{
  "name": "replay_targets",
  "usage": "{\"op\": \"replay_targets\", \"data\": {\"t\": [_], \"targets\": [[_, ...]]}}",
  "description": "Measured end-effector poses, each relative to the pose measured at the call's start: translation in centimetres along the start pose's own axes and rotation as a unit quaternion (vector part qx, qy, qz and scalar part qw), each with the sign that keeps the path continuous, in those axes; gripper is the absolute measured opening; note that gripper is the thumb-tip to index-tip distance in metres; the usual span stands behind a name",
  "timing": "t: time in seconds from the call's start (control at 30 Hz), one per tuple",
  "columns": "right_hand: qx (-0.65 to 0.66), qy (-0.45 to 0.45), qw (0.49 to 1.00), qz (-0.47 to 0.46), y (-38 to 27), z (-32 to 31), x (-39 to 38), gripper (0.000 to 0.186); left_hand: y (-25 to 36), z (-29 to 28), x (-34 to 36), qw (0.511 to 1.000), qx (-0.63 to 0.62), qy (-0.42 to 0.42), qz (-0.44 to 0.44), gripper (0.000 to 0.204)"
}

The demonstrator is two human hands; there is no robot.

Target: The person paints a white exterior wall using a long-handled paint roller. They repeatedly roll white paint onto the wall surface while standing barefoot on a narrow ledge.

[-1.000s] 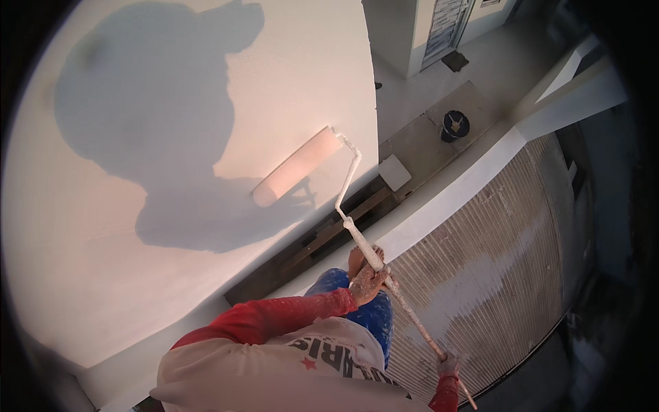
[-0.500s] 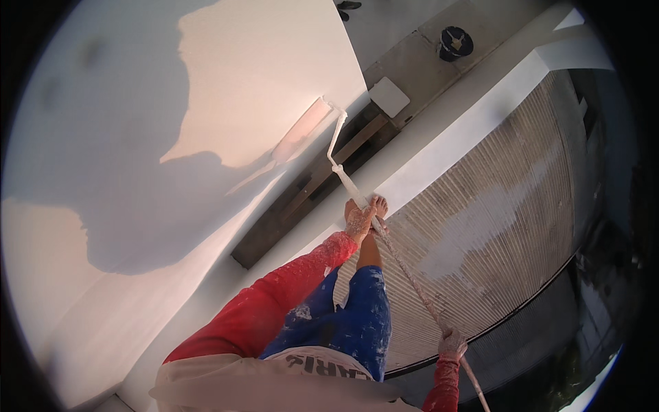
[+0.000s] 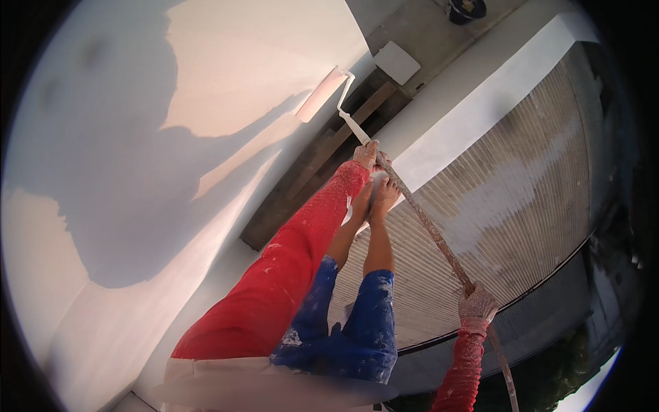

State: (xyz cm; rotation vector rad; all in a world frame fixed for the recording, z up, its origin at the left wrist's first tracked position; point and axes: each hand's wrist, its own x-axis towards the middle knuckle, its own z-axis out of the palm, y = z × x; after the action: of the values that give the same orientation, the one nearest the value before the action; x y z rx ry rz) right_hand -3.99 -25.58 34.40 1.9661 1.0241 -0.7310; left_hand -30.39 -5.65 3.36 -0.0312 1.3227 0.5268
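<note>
1. Paint roller [image 3: 321,95] is lying against the pale wall [image 3: 226,62], near that wall's right edge, its pinkish-white cover slanting from lower left to upper right; how firmly it is pressing, I cannot tell.
2. Its bent wire frame [image 3: 348,88] is leaving the cover's upper end and joining a long, paint-crusted pole [image 3: 432,232], which is running down toward the lower right.
3. The left hand [image 3: 366,154] is clamping the pole's upper part, fingers curling around it.
4. The right hand [image 3: 478,304] is gripping the pole much lower down, the end running past it and out of view.
5. Paint-flecked red sleeves [image 3: 274,268] are covering both arms, and stained blue shorts [image 3: 367,323] are showing between them.
6. Bare feet [image 3: 386,196] are standing side by side near the edge of a white ledge [image 3: 453,132], just below the left hand.
7. Right of that ledge, a corrugated roof [image 3: 528,226] is spreading out, bearing a whitish patch.
8. Beyond the wall's right edge, a white panel [image 3: 397,63] with rounded corners is lying near a wooden plank [image 3: 374,104]; farther up, a dark bucket [image 3: 464,15] is standing on the floor, partly cut off.
9. A large shadow [image 3: 137,172] is falling across the wall.
</note>
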Motion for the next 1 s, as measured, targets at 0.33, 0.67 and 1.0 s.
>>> {"op": "replay_targets", "data": {"t": [0.33, 0.67, 1.0], "targets": [[0.098, 0.034, 0.994, -0.016, 18.4, 12.6, -3.4, 0.013, -3.7, 5.2, -24.0, 0.989, 0.019, -0.131, 0.067, 0.037], [0.208, 0.055, 0.968, -0.126, 19.9, 18.3, -4.1, 0.016, -0.6, 9.4, -43.9, 0.926, 0.104, -0.255, 0.260, 0.042], [0.465, 0.151, 0.819, -0.300, 4.0, 5.9, -2.8, 0.018, 12.8, 15.9, -61.0, 0.745, 0.164, -0.212, 0.611, 0.010]]}}
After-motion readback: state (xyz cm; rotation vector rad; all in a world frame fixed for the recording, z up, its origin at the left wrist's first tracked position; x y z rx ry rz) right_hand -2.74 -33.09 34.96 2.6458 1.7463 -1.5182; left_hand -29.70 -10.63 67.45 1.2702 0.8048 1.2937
